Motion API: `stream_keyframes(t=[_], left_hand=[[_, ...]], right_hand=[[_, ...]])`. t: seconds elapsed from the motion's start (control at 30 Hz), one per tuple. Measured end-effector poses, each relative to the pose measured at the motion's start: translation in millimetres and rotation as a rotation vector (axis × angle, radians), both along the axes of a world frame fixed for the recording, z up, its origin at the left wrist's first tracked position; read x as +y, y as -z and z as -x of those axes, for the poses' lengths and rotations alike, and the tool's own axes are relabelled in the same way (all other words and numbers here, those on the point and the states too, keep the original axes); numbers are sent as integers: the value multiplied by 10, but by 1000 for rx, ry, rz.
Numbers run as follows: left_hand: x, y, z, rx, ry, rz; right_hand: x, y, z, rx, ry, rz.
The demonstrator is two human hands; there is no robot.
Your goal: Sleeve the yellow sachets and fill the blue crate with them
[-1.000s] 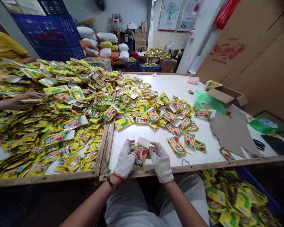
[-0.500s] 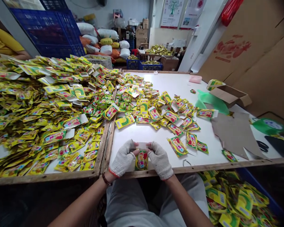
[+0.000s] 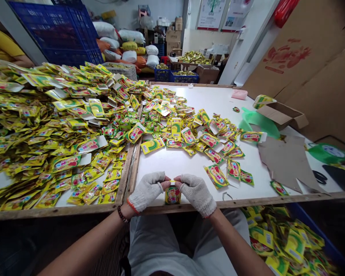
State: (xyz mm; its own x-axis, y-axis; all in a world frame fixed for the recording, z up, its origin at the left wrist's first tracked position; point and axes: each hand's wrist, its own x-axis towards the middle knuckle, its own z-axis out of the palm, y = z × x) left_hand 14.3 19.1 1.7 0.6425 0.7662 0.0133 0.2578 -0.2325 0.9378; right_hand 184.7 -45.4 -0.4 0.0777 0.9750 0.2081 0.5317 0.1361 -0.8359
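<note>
My left hand (image 3: pixel 147 190) and my right hand (image 3: pixel 197 193), both in white knit gloves, meet at the near edge of the white table (image 3: pixel 215 103). Their fingertips pinch the top of a small yellow-and-red carton (image 3: pixel 173 194), which stands upright between them. Loose yellow cartons and sachets (image 3: pixel 189 130) lie scattered across the table beyond my hands. One flat carton (image 3: pixel 216 176) lies just right of my right hand.
A deep heap of the same yellow packs (image 3: pixel 54 122) fills the left table. A person in a yellow shirt (image 3: pixel 2 48) sits at far left. An open cardboard box (image 3: pixel 283 113), brown card pieces (image 3: pixel 284 163) and scissors (image 3: pixel 319 176) lie at right. A blue bin of packs (image 3: pixel 284 239) stands below right.
The carton's white top flap has been folded down and the carton now stands lower between my fingers. Another person's hand at the left heap has gone from view.
</note>
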Motion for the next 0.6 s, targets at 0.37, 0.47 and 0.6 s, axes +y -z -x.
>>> stream_keyframes(t=[0.37,0.47,0.6], left_hand=[[-107,162,243,72,263,-762],[-131,131,182,195,245,-813],[-147,-20,32,157,210,-663]], right_hand=[[-260,252,-192,-223,-286,-232],[-245,340,-108,-168,-223,-271],[-247,256,-112,0,9,-192]])
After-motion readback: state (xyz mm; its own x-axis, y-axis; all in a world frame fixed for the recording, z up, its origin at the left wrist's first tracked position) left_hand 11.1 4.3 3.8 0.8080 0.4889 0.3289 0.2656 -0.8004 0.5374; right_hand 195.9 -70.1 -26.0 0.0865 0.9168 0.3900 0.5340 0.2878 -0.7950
